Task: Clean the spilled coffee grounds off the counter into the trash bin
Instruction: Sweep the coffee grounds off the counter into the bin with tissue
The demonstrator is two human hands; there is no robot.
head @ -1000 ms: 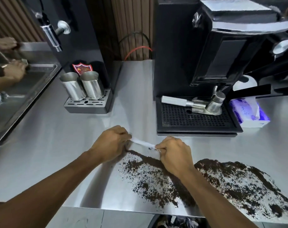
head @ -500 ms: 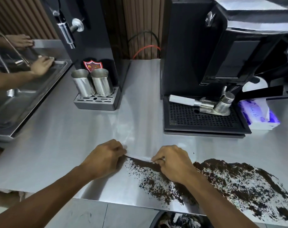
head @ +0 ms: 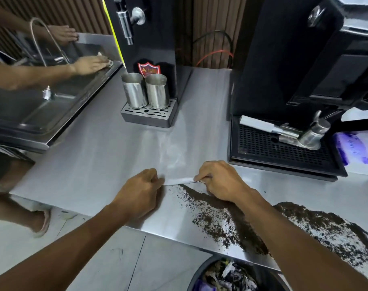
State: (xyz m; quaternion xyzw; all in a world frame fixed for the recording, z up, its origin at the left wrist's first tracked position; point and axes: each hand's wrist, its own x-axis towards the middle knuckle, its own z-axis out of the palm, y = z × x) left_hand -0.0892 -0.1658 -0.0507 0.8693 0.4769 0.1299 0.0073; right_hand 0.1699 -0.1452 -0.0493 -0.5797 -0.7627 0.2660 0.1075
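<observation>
Dark coffee grounds lie spread over the steel counter, with a second, bigger patch at the right edge. My left hand and my right hand each pinch one end of a thin white strip, stretched flat on the counter at the far edge of the grounds. A trash bin with rubbish in it stands on the floor below the counter's front edge, under my right forearm.
A black coffee machine with a drip tray and a portafilter stands behind my right hand. Two steel pitchers sit on a small tray. Another person's hand wipes the sink rim. A tissue pack is far right.
Both hands have dragged the strip toward the counter's front edge, pushing the near grounds into a denser line. The other person's hand has moved along the sink rim.
</observation>
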